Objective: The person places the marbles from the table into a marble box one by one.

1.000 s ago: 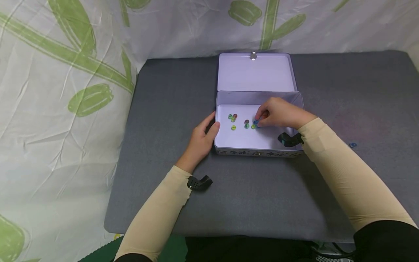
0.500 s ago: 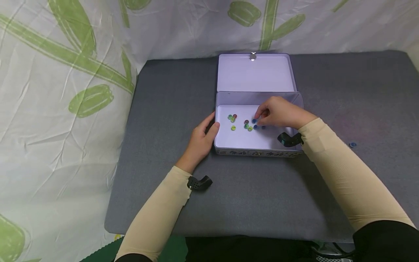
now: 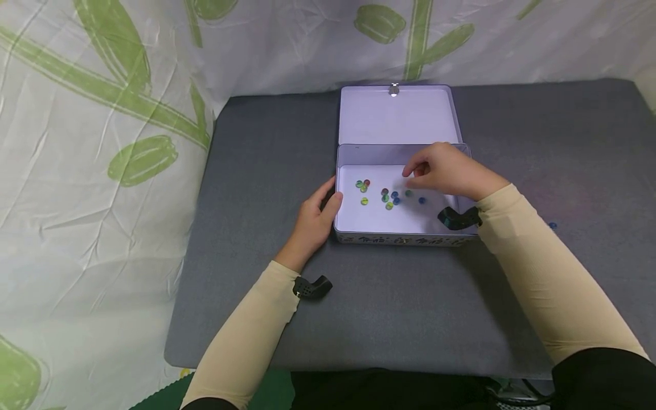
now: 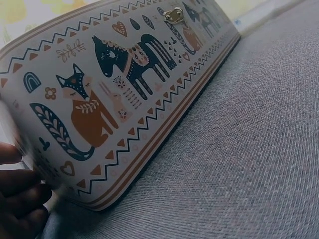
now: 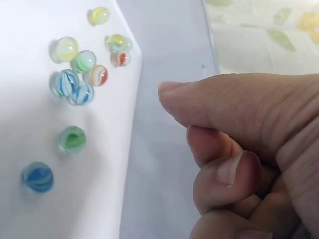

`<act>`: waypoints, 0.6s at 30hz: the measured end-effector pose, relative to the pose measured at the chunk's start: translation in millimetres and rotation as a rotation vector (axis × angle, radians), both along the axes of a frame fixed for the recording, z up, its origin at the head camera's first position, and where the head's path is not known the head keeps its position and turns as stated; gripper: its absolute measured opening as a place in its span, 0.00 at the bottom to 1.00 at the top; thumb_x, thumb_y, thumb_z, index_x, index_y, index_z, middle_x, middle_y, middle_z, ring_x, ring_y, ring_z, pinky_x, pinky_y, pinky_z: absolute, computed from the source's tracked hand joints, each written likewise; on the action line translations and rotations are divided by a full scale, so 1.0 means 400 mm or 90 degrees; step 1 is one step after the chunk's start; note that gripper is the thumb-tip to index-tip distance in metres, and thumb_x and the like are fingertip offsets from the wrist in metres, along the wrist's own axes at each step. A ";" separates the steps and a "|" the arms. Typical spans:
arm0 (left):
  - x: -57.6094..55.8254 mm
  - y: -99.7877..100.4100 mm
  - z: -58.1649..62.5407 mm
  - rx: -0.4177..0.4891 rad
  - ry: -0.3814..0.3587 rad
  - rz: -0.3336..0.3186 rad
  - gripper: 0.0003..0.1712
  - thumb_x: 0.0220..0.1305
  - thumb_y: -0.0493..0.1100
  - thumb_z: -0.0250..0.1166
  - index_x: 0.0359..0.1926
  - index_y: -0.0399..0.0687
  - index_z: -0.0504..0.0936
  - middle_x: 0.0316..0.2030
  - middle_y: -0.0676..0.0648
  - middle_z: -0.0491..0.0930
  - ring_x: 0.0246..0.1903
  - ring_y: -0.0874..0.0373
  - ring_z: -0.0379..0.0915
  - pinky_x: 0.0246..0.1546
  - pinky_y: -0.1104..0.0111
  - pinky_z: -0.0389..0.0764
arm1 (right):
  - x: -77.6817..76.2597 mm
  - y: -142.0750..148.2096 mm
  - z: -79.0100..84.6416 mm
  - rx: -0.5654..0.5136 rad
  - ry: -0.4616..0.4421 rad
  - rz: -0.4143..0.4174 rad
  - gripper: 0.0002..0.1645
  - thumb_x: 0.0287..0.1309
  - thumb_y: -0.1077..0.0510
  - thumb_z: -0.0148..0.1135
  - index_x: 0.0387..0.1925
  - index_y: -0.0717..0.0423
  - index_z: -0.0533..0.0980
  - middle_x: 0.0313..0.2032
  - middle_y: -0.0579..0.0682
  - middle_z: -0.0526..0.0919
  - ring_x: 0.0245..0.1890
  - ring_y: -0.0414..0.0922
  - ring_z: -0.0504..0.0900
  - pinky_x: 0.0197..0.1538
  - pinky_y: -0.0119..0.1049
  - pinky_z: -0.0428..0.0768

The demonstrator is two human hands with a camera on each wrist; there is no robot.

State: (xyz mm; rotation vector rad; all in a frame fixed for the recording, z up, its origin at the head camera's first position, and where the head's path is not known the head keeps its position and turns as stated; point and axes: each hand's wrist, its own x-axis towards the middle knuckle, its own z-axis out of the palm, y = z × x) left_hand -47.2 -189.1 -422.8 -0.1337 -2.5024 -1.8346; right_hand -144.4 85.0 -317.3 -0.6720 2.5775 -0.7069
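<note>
An opened rectangular metal tin [image 3: 379, 224] stands on the table, its lid [image 3: 400, 117] folded back. My left hand [image 3: 312, 219] rests against the tin's left wall, thumb at the rim. In the left wrist view its fingers [image 4: 22, 199] touch the end of the tin beside the fox-and-horse printed front. Above the tin's floor is my right hand [image 3: 443, 171], thumb and forefinger apart, no marble seen between them. A green marble [image 5: 73, 139] and a blue marble [image 5: 38, 177] lie singly below it. To their left are two blue marbles [image 3: 396, 197] close together, with several other coloured marbles.
Outside the tin, a blue marble [image 3: 552, 225] lies on the grey table [image 3: 410, 307] beside the right forearm. The tin's clasp [image 3: 393, 90] tops the lid. A leaf-patterned curtain [image 3: 287, 45] closes off the back and left side.
My right hand has lifted slightly and drawn back from the marbles; its fingertips no longer reach them. Blue marbles have shifted, one rolling right, and a green marble now shows under the hand. The left hand stays.
</note>
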 end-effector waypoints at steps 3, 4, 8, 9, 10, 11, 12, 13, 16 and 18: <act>-0.001 0.002 0.000 0.000 -0.004 0.000 0.35 0.79 0.52 0.54 0.77 0.39 0.68 0.73 0.37 0.71 0.75 0.48 0.62 0.78 0.52 0.59 | 0.004 0.015 0.015 -0.005 0.010 -0.009 0.06 0.63 0.61 0.73 0.41 0.59 0.88 0.29 0.52 0.82 0.31 0.48 0.74 0.32 0.37 0.72; 0.000 0.003 0.000 0.000 -0.005 -0.001 0.34 0.79 0.52 0.54 0.77 0.39 0.67 0.73 0.37 0.71 0.76 0.48 0.62 0.78 0.52 0.59 | 0.005 0.022 0.020 -0.007 0.012 -0.016 0.07 0.63 0.61 0.73 0.42 0.58 0.88 0.29 0.51 0.82 0.31 0.48 0.74 0.32 0.36 0.72; 0.001 0.005 0.000 0.001 -0.008 0.000 0.34 0.79 0.52 0.54 0.78 0.38 0.67 0.73 0.37 0.71 0.76 0.48 0.61 0.78 0.52 0.58 | 0.006 0.052 0.043 -0.019 0.028 -0.042 0.09 0.64 0.59 0.73 0.44 0.57 0.88 0.30 0.51 0.83 0.31 0.48 0.74 0.30 0.35 0.70; 0.001 0.005 -0.001 0.001 -0.008 0.001 0.35 0.79 0.52 0.54 0.78 0.38 0.67 0.73 0.37 0.71 0.76 0.48 0.61 0.78 0.52 0.58 | 0.007 0.059 0.050 -0.019 0.033 -0.049 0.10 0.64 0.58 0.74 0.45 0.57 0.89 0.31 0.51 0.84 0.31 0.47 0.74 0.31 0.34 0.70; 0.000 0.005 -0.002 0.002 -0.009 0.002 0.35 0.79 0.52 0.54 0.77 0.38 0.67 0.73 0.37 0.71 0.76 0.48 0.61 0.78 0.52 0.58 | 0.008 0.067 0.056 -0.021 0.038 -0.052 0.11 0.64 0.58 0.74 0.46 0.57 0.89 0.32 0.50 0.84 0.31 0.47 0.74 0.31 0.34 0.70; 0.000 0.005 -0.003 0.002 -0.009 0.004 0.35 0.78 0.52 0.55 0.77 0.38 0.68 0.73 0.37 0.71 0.76 0.48 0.62 0.78 0.53 0.59 | 0.010 0.075 0.061 -0.020 0.044 -0.055 0.12 0.64 0.58 0.74 0.47 0.57 0.89 0.32 0.50 0.85 0.32 0.47 0.74 0.31 0.33 0.70; 0.000 0.005 -0.004 0.001 -0.010 0.006 0.35 0.78 0.52 0.55 0.77 0.39 0.68 0.73 0.37 0.71 0.76 0.48 0.62 0.78 0.53 0.59 | 0.011 0.083 0.067 -0.019 0.049 -0.058 0.12 0.64 0.58 0.74 0.48 0.57 0.89 0.33 0.50 0.85 0.32 0.46 0.75 0.31 0.33 0.71; 0.000 0.005 -0.005 0.000 -0.013 0.007 0.35 0.78 0.52 0.55 0.77 0.39 0.68 0.73 0.38 0.71 0.76 0.48 0.62 0.78 0.53 0.59 | 0.014 0.091 0.072 -0.016 0.052 -0.063 0.13 0.64 0.58 0.74 0.49 0.56 0.89 0.33 0.50 0.85 0.32 0.46 0.75 0.32 0.32 0.71; -0.001 0.006 -0.005 -0.001 -0.017 0.010 0.34 0.79 0.52 0.55 0.78 0.40 0.68 0.73 0.38 0.71 0.76 0.49 0.62 0.78 0.53 0.59 | 0.025 0.115 0.083 -0.007 0.061 -0.076 0.13 0.64 0.57 0.73 0.49 0.57 0.89 0.33 0.50 0.85 0.31 0.45 0.74 0.32 0.32 0.71; -0.001 0.006 -0.004 0.000 -0.019 0.008 0.34 0.80 0.52 0.54 0.78 0.40 0.67 0.74 0.38 0.70 0.76 0.49 0.61 0.78 0.53 0.58 | 0.034 0.132 0.086 -0.003 0.066 -0.085 0.13 0.64 0.56 0.73 0.48 0.57 0.88 0.31 0.50 0.83 0.29 0.44 0.73 0.31 0.32 0.70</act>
